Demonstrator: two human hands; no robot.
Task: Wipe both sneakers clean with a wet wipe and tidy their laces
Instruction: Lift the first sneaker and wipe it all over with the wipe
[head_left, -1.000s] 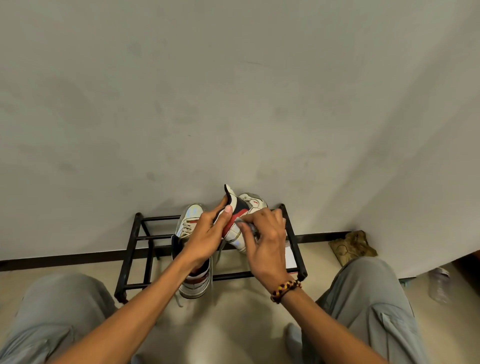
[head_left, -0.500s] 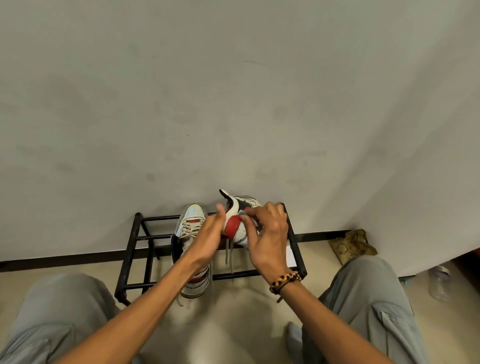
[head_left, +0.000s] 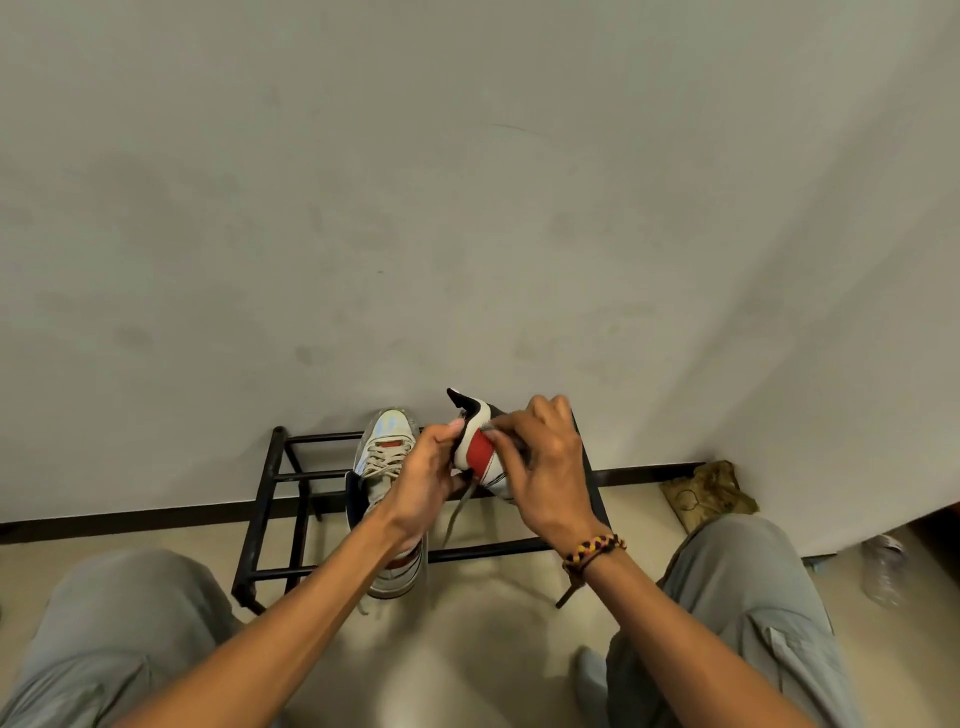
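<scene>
From the head view, the held sneaker (head_left: 480, 449) is up in the air above the black shoe rack (head_left: 270, 499), heel towards the person, its red and white heel panel showing between the two hands. It looks light and fairly stiff at the heel cup, softer at the collar and tongue, so gripping at the heel and sole edge seems the firm place to take it; the smooth panels could turn slippery once damp. A loose lace (head_left: 457, 512) dangles from it, limp and apt to snag on the rack's bars.

The left hand (head_left: 421, 483) has its fingers (head_left: 451, 430) curled onto the left side of the heel, thumb side pressed to the shoe, holding it steady. The right hand (head_left: 545, 467) is curled over the right side of the shoe; its fingertips pinch at something grey by the collar, possibly the wipe, but I cannot tell for sure.

The other sneaker (head_left: 387, 457) lies on the rack just left of the hands, toe towards the wall (head_left: 467, 208), laces threaded.
</scene>
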